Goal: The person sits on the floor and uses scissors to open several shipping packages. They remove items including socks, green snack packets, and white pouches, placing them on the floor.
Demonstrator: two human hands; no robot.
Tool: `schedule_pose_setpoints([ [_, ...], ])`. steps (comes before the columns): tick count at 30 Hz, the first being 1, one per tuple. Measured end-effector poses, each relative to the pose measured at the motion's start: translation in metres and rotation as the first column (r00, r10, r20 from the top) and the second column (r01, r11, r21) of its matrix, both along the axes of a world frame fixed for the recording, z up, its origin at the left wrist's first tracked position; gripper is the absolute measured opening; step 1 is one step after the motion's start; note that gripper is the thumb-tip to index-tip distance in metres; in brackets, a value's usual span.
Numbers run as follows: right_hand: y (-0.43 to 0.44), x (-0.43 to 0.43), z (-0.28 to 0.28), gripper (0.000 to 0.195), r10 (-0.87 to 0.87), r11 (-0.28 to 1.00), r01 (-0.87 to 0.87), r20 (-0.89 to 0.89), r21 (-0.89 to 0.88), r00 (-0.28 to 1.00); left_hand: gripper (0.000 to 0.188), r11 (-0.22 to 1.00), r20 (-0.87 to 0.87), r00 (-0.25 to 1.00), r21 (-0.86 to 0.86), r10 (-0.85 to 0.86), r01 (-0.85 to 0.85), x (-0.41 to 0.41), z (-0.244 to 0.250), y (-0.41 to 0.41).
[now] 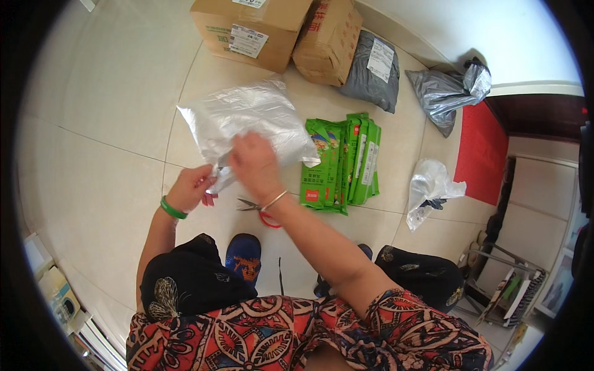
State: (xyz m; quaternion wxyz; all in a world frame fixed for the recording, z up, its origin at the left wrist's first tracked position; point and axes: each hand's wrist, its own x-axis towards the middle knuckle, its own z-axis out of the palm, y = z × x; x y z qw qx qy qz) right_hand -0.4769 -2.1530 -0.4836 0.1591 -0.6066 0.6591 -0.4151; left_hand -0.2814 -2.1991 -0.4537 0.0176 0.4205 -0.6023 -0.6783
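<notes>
A puffy white plastic mailing bag (250, 104) lies on the tiled floor in front of me. My left hand (189, 188), below a green wristband, pinches the bag's near left corner between thumb and fingers. Blurred by motion, my right hand (254, 160) is at the bag's near edge; its fingertips are partly hidden, and I cannot tell whether they grip the plastic. Beneath my right wrist lie scissors (250, 205) with red handles, their blades apart and partly covered by the wrist. Green flat packets (341, 162) lie overlapping to the right of the bag.
Two cardboard boxes (253, 35) and a grey parcel (371, 69) stand at the back. A tied grey plastic bag (441, 92) and a crumpled clear bag (429, 190) lie right, near a red mat (480, 150). A metal rack (506, 287) stands at lower right.
</notes>
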Motion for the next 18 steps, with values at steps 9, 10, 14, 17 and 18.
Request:
schedule_pose_setpoints([
  [9,0.023,-0.229,0.003,0.017,-0.545,0.817,0.575,-0.27,0.042,0.794,0.017,0.994,0.264,0.965,0.1,0.009,-0.037,0.07,-0.063,0.012],
  [10,0.027,-0.221,-0.001,0.017,-0.524,0.83,0.554,-0.253,0.059,0.813,0.018,0.995,0.273,0.961,0.08,0.035,-0.059,0.072,-0.069,0.015],
  [14,0.035,-0.218,-0.017,0.016,-0.492,0.842,0.525,-0.223,0.127,0.842,0.028,0.987,0.325,0.946,0.152,-0.005,-0.047,0.067,-0.069,0.006],
  [17,0.03,-0.215,-0.012,0.009,-0.462,0.872,0.49,-0.358,-0.015,0.812,0.043,0.946,0.457,0.883,-0.226,-0.108,0.232,0.069,-0.071,0.001],
  [18,0.029,-0.212,-0.008,0.007,-0.455,0.881,0.463,-0.43,-0.095,0.779,0.058,0.967,0.427,0.894,-0.139,-0.137,0.214,0.059,-0.066,-0.005],
])
